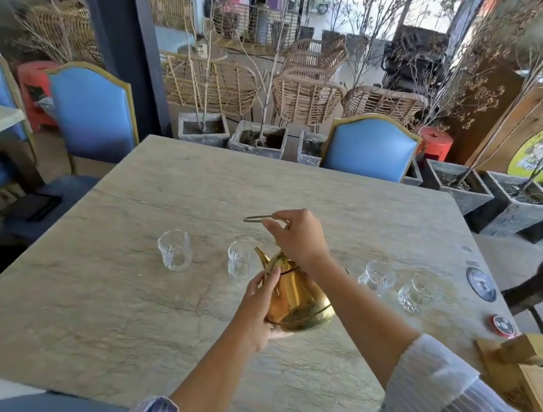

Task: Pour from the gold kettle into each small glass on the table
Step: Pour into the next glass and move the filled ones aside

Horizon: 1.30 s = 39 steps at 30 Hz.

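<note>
Table | four empty glasses in a row | left hand cupped on kettle, fingers wrapped round its body, spout at 11 o'clock by second glass | right hand pinching handle, 12 o'clock.

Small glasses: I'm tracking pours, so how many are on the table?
4 visible: far-left glass, second glass by the gold kettle spout, two right of the right hand at and. The arm may hide another.
</note>
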Motion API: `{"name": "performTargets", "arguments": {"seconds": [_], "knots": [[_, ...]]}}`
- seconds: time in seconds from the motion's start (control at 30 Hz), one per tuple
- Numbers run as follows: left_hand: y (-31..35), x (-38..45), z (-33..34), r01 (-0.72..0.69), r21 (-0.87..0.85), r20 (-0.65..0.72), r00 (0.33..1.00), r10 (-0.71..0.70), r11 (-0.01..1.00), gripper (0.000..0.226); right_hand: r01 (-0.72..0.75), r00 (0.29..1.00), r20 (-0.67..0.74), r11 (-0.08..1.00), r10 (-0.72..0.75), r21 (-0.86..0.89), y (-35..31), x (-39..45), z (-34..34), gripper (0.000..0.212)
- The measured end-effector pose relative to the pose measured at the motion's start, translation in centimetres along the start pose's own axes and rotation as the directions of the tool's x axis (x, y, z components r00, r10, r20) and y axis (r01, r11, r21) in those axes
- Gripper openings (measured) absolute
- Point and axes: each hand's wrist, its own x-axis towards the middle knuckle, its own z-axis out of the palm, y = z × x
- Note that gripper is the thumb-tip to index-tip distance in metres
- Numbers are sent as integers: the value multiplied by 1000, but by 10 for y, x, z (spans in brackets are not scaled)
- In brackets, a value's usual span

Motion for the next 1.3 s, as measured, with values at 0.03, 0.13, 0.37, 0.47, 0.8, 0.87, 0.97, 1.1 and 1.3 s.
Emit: {"name": "performTargets", "arguments": {"seconds": [0.03,0.13,0.37,0.47,0.8,0.87,0.97,1.1,1.3], "knots": [[2,0,-1,25,-23,8,1000,-25,999,71,-1,1000,24,999,1,-37,-2,4,3,33],[7,2,-1,82,-60,28,996,-80,995,66,-27,996,81,992,36,-120,-6,17,9,36],[19,3,1,156,-122,115,983,-142,980,68,-109,975,167,972,145,-207,-23,42,17,40],[23,0,5,190,-153,165,972,-164,970,75,-116,970,181,961,164,-252,-31,49,17,35],[32,-12,12,210,-201,228,960,-163,957,72,-106,967,187,938,175,-330,-49,53,4,44],[34,-17,14,214,-209,235,958,-163,954,69,-99,966,191,934,173,-344,-52,53,2,46],[35,-23,16,207,-225,243,958,-151,952,62,-78,967,200,927,160,-367,-57,53,-1,46],[38,-32,19,198,-238,244,960,-139,951,52,-49,967,209,912,145,-407,-63,53,-5,47],[42,-40,21,201,-260,263,956,-131,945,62,-23,973,204,919,111,-393,-71,52,-15,45]]}}
